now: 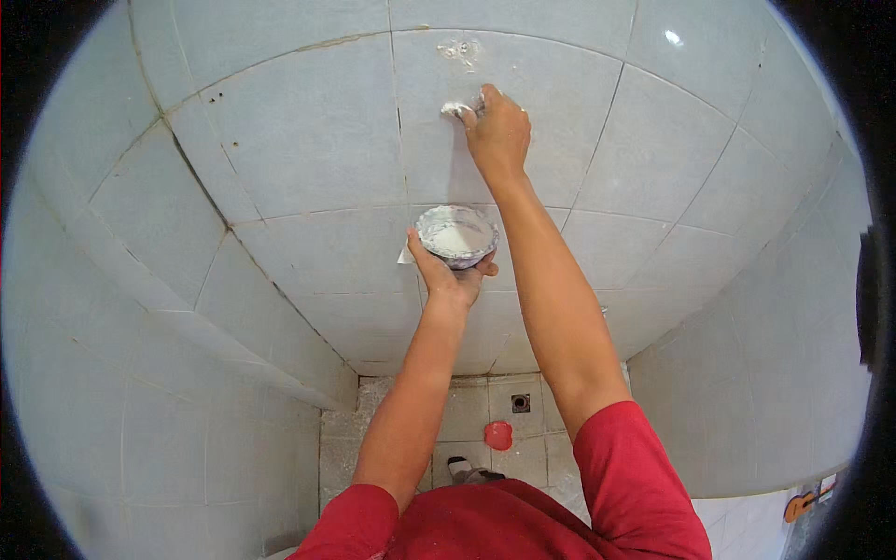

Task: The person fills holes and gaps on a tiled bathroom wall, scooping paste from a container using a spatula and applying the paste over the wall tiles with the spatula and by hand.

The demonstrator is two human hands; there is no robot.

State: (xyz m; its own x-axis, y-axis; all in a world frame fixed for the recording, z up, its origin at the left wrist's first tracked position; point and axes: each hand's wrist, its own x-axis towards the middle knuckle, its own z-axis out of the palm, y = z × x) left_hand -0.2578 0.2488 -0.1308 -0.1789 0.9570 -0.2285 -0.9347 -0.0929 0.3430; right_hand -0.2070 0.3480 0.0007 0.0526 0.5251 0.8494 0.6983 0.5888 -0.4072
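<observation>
My left hand (441, 273) cradles a round bowl (455, 232) of white powdery paste, with fingers curled around its sides. A small pale flat piece shows behind the bowl's lower left. Higher up, my right hand (497, 135) is closed at the tiled wall (313, 140), its fingertips on a white lump of paste (455, 109). Whatever it grips is hidden by paste and fingers. Above it, a white smear (459, 54) sticks to the tile.
Tiled side walls rise left (112, 392) and right (737, 373). Below lie the tiled floor (462, 406), a square drain (521, 403), a red plastic object (498, 435) and my foot (459, 469). A small guitar-shaped object (798, 506) shows at lower right.
</observation>
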